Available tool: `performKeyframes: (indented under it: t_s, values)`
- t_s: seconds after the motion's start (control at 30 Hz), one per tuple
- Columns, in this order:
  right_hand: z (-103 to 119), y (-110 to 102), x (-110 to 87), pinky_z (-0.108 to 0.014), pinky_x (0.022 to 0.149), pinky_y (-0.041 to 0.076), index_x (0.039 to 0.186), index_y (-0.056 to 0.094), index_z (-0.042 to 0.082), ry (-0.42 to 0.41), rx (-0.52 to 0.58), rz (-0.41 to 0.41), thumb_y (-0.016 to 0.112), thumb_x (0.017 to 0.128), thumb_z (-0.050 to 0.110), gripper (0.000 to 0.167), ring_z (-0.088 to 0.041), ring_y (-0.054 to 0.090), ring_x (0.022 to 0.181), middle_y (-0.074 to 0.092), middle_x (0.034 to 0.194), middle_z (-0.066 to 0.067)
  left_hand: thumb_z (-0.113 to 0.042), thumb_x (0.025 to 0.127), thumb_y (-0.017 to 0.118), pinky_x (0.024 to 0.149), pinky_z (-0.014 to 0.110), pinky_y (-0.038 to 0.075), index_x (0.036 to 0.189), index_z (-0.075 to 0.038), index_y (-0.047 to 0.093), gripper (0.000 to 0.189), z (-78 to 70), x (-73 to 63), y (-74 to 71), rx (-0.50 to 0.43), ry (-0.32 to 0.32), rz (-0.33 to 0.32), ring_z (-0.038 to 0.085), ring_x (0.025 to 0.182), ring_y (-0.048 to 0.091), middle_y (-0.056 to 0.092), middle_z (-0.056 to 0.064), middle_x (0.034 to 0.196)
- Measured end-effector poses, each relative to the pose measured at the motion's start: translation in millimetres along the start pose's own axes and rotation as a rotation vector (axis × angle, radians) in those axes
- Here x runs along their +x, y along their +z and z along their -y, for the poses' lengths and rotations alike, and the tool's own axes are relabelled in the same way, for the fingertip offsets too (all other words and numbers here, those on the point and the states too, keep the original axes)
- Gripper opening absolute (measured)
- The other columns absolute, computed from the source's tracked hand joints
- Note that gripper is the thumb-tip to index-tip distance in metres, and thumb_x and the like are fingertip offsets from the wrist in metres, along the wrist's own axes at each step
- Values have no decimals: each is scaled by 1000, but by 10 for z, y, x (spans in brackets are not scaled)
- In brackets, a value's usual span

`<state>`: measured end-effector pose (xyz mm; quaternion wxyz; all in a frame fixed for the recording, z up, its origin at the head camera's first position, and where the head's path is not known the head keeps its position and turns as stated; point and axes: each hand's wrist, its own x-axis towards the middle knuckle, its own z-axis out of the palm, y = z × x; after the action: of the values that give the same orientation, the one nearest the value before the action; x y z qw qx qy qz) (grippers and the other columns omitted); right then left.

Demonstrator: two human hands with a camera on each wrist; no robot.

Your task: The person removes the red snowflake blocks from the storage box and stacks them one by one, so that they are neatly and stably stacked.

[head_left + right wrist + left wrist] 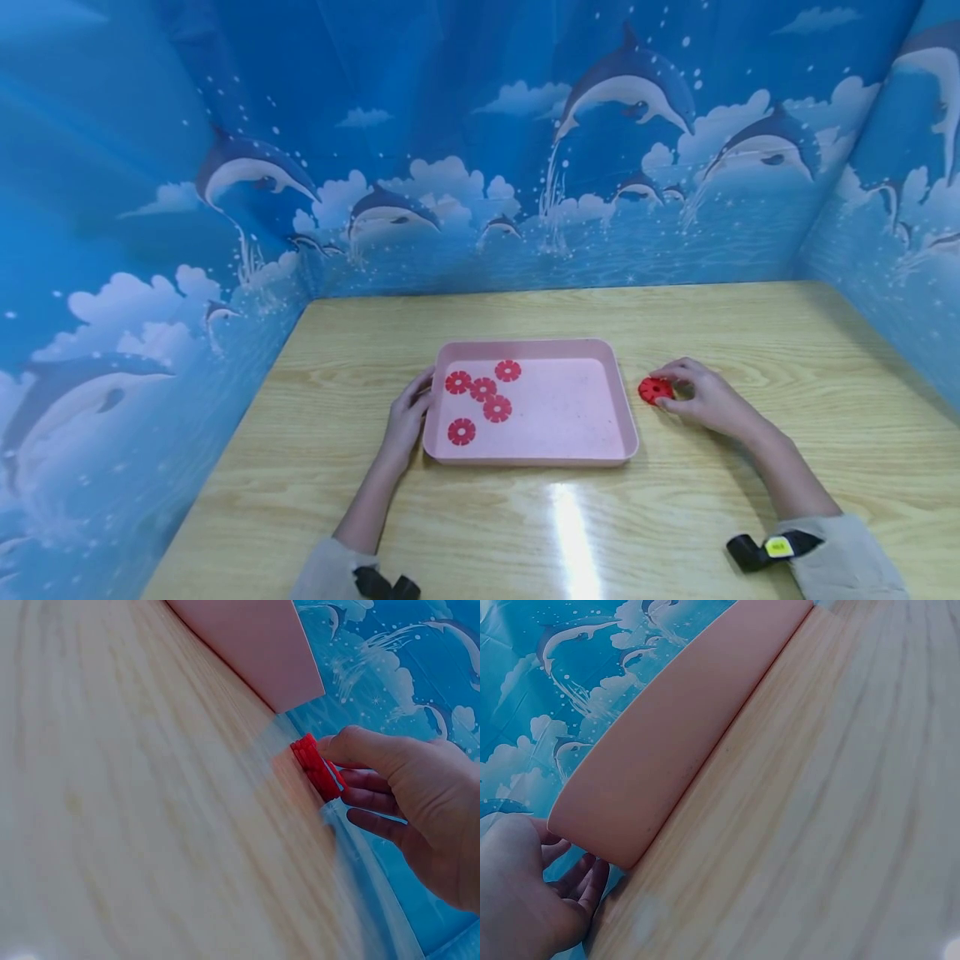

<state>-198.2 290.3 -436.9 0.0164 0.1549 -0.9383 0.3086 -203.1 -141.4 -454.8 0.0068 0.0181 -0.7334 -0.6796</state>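
Note:
A pink rectangular tray (562,400) stands on the table with several red notched plastic discs (507,371) lying in its left half. Against the tray's left wall rests my left hand (407,417), its fingers touching the outside near the rim. To the right of the tray, my right hand (701,396) pinches at a small stack of red notched discs (656,390) between thumb and fingers. From the right wrist view, the stack (315,766) is several discs thick, close over the wood, and the disc nearest the fingers tilts slightly away from the others.
The light wood-grain table (360,333) extends around the tray, with a bright reflection (573,533) in front. Blue dolphin-print sheeting (450,233) rises behind the table and on both sides. Black straps (776,550) sit at the sleeves.

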Motion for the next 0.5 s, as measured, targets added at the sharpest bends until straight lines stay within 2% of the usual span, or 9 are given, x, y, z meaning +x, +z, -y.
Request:
performKeyframes:
  t_s: [0.5]
  values:
    - [-2,6,-1,-53,83,44,115,59,-1,46,4,13,70,81,17,40,-35,51,99,51,110,-18,-10,93,49,96,39,39,134,-10,47,41,-8,-2,0,-2,-2,5,25,116,44,46,12,131]
